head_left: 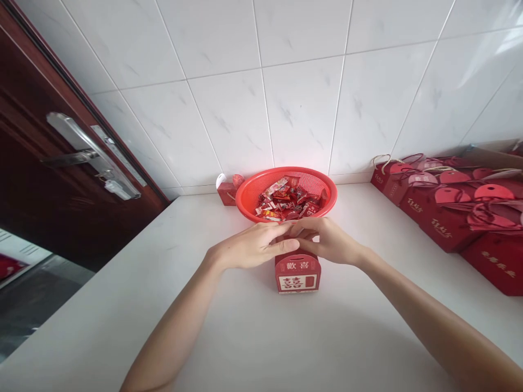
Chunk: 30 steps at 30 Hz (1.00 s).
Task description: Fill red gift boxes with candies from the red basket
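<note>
A small red box (297, 276) with white Chinese lettering stands upright on the white table, its rounded front panel facing me. Both my hands are over its top from either side. My left hand (261, 245) has its fingers wrapped over the upper left part of the box, thumb along the near side. My right hand (327, 239) bends its fingers down on the upper right part, their tips close to my left fingers. The far side of the box is hidden behind my hands. Just beyond them sits a red plastic basket (245, 201) holding several wrapped candies (286, 198).
Several red gift boxes (439, 226) with cord handles stand along the right side. A small open red box (226, 193) is left of the basket. A tiled wall (302, 114) rises behind the table (143, 305); a dark red door (36, 109) is at the left.
</note>
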### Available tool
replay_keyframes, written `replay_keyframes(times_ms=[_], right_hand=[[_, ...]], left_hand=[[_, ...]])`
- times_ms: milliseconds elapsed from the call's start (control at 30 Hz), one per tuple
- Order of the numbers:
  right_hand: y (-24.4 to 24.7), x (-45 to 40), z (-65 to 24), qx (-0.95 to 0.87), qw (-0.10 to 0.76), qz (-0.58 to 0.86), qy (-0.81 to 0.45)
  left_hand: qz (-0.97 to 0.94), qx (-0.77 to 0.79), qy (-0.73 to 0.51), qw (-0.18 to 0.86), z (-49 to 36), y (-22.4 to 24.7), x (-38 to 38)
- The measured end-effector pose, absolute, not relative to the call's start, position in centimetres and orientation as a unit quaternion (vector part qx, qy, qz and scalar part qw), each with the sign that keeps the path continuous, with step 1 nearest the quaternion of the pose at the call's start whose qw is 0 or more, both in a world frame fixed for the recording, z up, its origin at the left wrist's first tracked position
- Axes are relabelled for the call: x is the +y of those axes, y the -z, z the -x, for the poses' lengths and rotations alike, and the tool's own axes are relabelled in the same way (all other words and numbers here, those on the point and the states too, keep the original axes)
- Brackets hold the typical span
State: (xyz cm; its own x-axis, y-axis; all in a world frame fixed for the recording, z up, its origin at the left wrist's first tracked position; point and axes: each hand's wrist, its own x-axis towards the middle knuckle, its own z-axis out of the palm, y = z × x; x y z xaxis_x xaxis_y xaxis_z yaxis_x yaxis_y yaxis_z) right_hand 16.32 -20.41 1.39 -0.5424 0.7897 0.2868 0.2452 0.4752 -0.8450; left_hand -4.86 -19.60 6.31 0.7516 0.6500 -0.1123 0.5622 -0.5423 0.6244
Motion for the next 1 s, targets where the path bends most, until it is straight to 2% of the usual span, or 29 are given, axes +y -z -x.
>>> replay_keyframes(times_ms=[167,400,700,867,1000], right_hand=[[-1.7,-20.2,-16.8,-0.759,0.425,0.361,-0.337],[-2.2,-20.1,-17.4,-0.752,0.439,0.407,-0.277],[-1.4,-20.2,-17.2,-0.801,0.343,0.434,-0.23],[-1.7,-20.4,-17.6,-0.84,0.299,0.374,-0.257],[-1.8,-20.6,-17.7,-0.868,0.248,0.343,-0.258]], left_hand=[[-0.889,0.329,-0.05,0.314,5.0,-6.3,-19.5],[-0.898,0.362,-0.036,0.248,4.8,-5.9,-19.3],[-0.884,0.411,-0.039,0.219,4.1,-5.2,-19.4],[-0.881,0.459,0.0,0.115,3.7,-5.7,-20.0],[-0.886,0.458,-0.036,0.056,3.6,-5.8,-20.4]])
